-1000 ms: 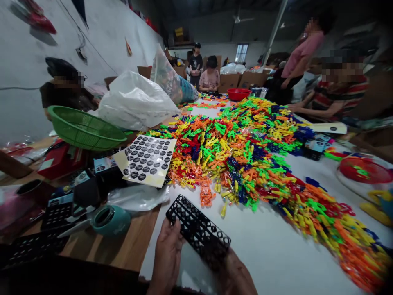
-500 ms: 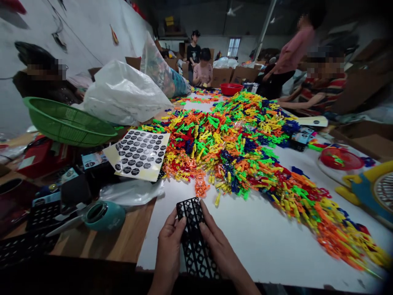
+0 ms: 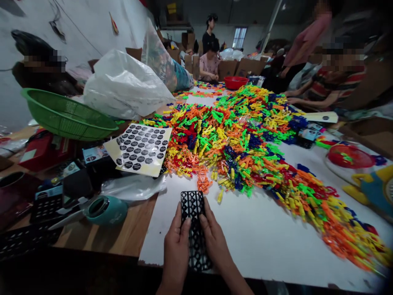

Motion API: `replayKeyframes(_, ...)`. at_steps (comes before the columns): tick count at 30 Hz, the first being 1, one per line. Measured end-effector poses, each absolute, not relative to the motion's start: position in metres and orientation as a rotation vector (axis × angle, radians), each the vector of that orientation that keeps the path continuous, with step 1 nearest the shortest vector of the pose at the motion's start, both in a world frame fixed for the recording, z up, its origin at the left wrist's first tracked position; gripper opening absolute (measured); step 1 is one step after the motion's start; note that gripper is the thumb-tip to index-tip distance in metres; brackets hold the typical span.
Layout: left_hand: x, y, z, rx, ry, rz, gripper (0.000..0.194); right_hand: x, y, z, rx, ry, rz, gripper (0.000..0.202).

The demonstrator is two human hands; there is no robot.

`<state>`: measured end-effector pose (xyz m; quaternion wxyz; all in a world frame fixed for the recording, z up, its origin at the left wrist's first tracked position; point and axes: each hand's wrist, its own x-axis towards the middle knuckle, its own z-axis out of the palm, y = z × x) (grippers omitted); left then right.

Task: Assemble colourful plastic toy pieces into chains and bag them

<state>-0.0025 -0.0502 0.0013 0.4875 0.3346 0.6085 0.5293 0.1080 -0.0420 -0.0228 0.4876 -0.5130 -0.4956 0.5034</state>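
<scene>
Between my two hands is a black plastic tray with rows of round holes [image 3: 195, 229], over the front edge of the white tabletop. My left hand [image 3: 177, 246] grips its left long side, thumb on top. Along the opposite side, my right hand [image 3: 215, 241] is closed on it in the same way. The fingers beneath the tray are hidden. Just beyond its far end lies a big heap of small plastic toy pieces [image 3: 211, 135] in orange, yellow, green, red and blue, some in clear wrapping.
To the left are a sheet of round black stickers [image 3: 143, 149], a teal jar [image 3: 107, 211], a green basket [image 3: 69, 119] and a large clear plastic bag [image 3: 125, 86]. A red basin [image 3: 236, 82] stands far back. Several people are around the table; a blue-yellow fan [image 3: 376, 190] is right.
The tray has turned from a slight tilt to nearly straight, both hands still on it. The camera view has shifted slightly. A standing person at the back has turned sideways.
</scene>
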Motion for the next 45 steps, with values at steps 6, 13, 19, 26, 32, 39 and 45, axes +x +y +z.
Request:
replayKeyframes(6, -0.008, -0.044, -0.011, 0.704, 1.537, 1.342, 0.048, 0.108, -0.048, -0.028, -1.227, -1.184, 1.282, 0.058)
replayKeyframes(13, -0.005, -0.035, -0.015, 0.621, 1.553, 1.31, 0.048, 0.099, -0.08, -0.054, -1.322, -1.376, 1.049, 0.051)
replayKeyframes(19, -0.013, -0.035, -0.024, 0.687, 1.629, 1.187, 0.048, 0.102, -0.083, -0.054, -1.411, -1.534, 0.908, 0.057)
replayKeyframes(26, 0.002, -0.051, -0.059, 1.186, 1.758, 1.226, 0.051, 0.176, -0.003, -0.008, -1.68, -1.597, 0.506, 0.032)
replayKeyframes(32, 0.02, -0.058, -0.073, 1.699, 1.729, 1.127, 0.052, 0.213, 0.09, 0.019, -2.412, -1.626, 0.108, 0.034)
replayKeyframes(39, -0.01, -0.067, -0.065, 2.312, 1.585, 0.922, 0.043, 0.227, 0.094, 0.01, -2.467, -1.684, 0.176, 0.027)
replayKeyframes(45, 0.005, -0.075, -0.068, 2.474, 1.72, 0.943, 0.04, 0.222, 0.105, 0.004, -2.506, -1.585, 0.147, 0.039)
